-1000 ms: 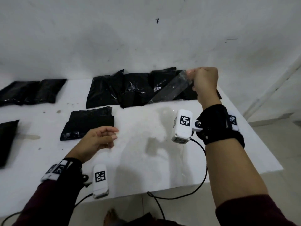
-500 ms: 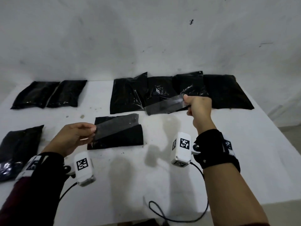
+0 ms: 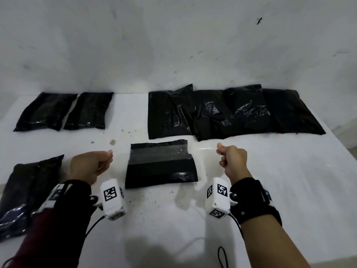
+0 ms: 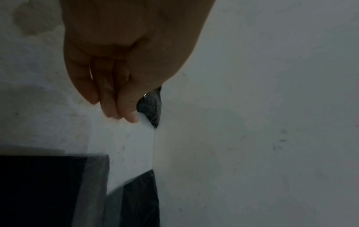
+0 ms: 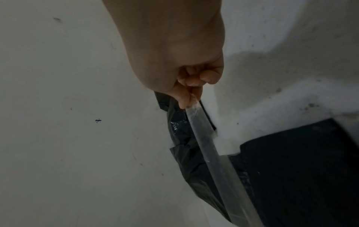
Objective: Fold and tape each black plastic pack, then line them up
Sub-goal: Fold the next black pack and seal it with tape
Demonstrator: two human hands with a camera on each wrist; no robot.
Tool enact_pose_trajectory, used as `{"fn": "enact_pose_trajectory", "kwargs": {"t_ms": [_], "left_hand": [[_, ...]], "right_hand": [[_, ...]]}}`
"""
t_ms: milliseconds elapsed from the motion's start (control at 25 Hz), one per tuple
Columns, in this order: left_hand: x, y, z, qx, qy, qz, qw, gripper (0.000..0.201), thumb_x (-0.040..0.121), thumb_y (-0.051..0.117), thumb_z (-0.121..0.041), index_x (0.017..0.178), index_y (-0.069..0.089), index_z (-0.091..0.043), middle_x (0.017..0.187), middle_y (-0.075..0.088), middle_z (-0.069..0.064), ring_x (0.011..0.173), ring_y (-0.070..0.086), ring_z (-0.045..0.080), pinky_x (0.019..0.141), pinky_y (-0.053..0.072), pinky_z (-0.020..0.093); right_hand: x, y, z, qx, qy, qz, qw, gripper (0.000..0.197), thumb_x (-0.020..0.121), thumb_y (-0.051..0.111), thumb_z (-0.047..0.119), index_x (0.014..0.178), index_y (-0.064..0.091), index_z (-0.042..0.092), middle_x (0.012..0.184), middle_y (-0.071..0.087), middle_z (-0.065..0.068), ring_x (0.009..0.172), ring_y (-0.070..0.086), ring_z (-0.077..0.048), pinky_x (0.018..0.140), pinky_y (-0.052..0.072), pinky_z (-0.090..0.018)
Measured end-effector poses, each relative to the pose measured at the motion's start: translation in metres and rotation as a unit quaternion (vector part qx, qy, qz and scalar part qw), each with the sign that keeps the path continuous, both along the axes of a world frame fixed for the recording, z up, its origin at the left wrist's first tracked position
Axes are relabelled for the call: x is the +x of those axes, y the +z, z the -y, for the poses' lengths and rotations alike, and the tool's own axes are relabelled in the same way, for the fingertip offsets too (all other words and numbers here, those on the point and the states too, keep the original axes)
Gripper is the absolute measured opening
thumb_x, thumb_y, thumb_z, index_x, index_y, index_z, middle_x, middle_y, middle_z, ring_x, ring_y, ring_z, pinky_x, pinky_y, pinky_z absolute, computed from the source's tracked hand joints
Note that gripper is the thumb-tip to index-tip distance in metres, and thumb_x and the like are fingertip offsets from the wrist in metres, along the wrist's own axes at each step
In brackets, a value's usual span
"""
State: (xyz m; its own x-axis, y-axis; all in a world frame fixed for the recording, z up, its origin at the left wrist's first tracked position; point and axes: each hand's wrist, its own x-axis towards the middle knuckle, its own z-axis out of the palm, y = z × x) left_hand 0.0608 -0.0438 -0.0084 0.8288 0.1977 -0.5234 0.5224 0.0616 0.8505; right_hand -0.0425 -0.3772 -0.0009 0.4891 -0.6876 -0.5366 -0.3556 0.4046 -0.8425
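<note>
Nearby, loose packs (image 3: 228,113), taped pack (image 3: 160,165)

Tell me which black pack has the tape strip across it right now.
The folded pack lying alone between both hands; clear tape spans it, none crosses the others.

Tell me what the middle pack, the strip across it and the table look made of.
Pack: thin black plastic film, glossy, with creases and glints. Strip: clear tape, probably plastic; the black shows through greyed. Table: white, hard and matte, speckled with dirt; its material is unclear.
</note>
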Motion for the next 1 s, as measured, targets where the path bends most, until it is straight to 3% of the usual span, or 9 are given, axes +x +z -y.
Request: {"fn": "enact_pose_trajectory", "kwargs": {"t_ms": [320,360,440,480,560,680,840,920,1000], "left_hand": [[0.009,-0.023,0.005,0.071,0.022,0.018,0.997,0.011,0.075,0.072,0.0,0.074,0.061,0.003,0.042,0.06,0.0,0.036,0.056,0.003,0.041,0.046,0.011],[0.009,-0.027,0.006,0.108,0.02,0.024,0.994,0.013,0.074,0.074,-0.003,0.077,0.063,0.003,0.048,0.063,0.004,0.038,0.057,0.005,0.044,0.048,0.012],[0.007,-0.036,0.005,0.202,0.005,0.04,0.978,0.021,0.068,0.08,-0.015,0.079,0.07,0.0,0.07,0.07,0.014,0.058,0.066,0.016,0.066,0.056,0.023],[0.006,-0.039,0.006,0.252,-0.006,0.051,0.966,0.024,0.067,0.081,-0.02,0.081,0.072,-0.002,0.079,0.071,0.015,0.072,0.068,0.022,0.079,0.055,0.03],[0.003,-0.038,0.01,0.346,-0.038,0.077,0.934,0.027,0.07,0.079,-0.025,0.084,0.074,-0.001,0.087,0.072,0.015,0.089,0.066,0.029,0.089,0.049,0.033],[0.001,-0.032,0.013,0.381,-0.053,0.079,0.92,0.03,0.073,0.077,-0.027,0.086,0.073,-0.001,0.088,0.071,0.013,0.091,0.064,0.028,0.083,0.043,0.027],[0.001,-0.03,0.0,0.371,-0.08,0.057,0.924,0.036,0.072,0.077,-0.034,0.07,0.07,0.001,0.074,0.068,0.016,0.077,0.064,0.031,0.073,0.044,0.032],[-0.001,-0.021,-0.011,0.419,-0.081,0.033,0.904,0.036,0.079,0.072,-0.031,0.08,0.069,0.005,0.081,0.067,0.024,0.074,0.062,0.035,0.069,0.045,0.033],[-0.004,-0.009,-0.011,0.452,-0.06,0.062,0.888,0.034,0.084,0.066,-0.027,0.096,0.065,0.005,0.095,0.066,0.026,0.086,0.061,0.039,0.076,0.046,0.037]], "right_hand": [[0.007,-0.035,-0.009,-0.003,-0.036,-0.049,0.998,0.018,0.081,0.068,0.004,0.067,0.059,-0.003,0.069,0.058,-0.012,0.049,0.041,-0.016,0.035,0.029,-0.019],[0.009,-0.037,-0.011,-0.014,-0.042,-0.057,0.997,0.017,0.08,0.069,0.005,0.07,0.061,-0.005,0.07,0.058,-0.012,0.05,0.042,-0.017,0.037,0.032,-0.019],[0.01,-0.04,-0.014,-0.055,-0.051,-0.072,0.995,0.021,0.079,0.071,0.008,0.078,0.065,-0.011,0.068,0.058,-0.011,0.056,0.049,-0.021,0.048,0.04,-0.023],[0.01,-0.042,-0.015,-0.078,-0.053,-0.072,0.993,0.023,0.079,0.071,0.009,0.08,0.065,-0.012,0.067,0.059,-0.009,0.06,0.052,-0.022,0.054,0.044,-0.024],[0.01,-0.045,-0.018,-0.124,-0.044,-0.071,0.989,0.018,0.079,0.07,0.012,0.083,0.07,-0.006,0.066,0.062,-0.004,0.071,0.059,-0.023,0.067,0.049,-0.028],[0.007,-0.047,-0.023,-0.177,-0.017,-0.075,0.981,0.014,0.08,0.069,0.016,0.085,0.074,0.005,0.08,0.07,-0.003,0.086,0.065,-0.022,0.085,0.053,-0.034],[0.003,-0.047,-0.023,-0.182,-0.012,-0.052,0.982,0.01,0.08,0.07,0.016,0.085,0.074,0.008,0.082,0.069,0.0,0.089,0.065,-0.019,0.09,0.052,-0.035],[0.001,-0.046,-0.022,-0.17,-0.019,-0.04,0.984,0.011,0.08,0.07,0.016,0.086,0.074,0.007,0.08,0.068,0.001,0.089,0.065,-0.019,0.089,0.052,-0.033],[-0.001,-0.046,-0.021,-0.16,-0.023,-0.028,0.986,0.012,0.079,0.071,0.016,0.086,0.074,0.007,0.08,0.069,0.001,0.088,0.064,-0.018,0.087,0.051,-0.031]]}}
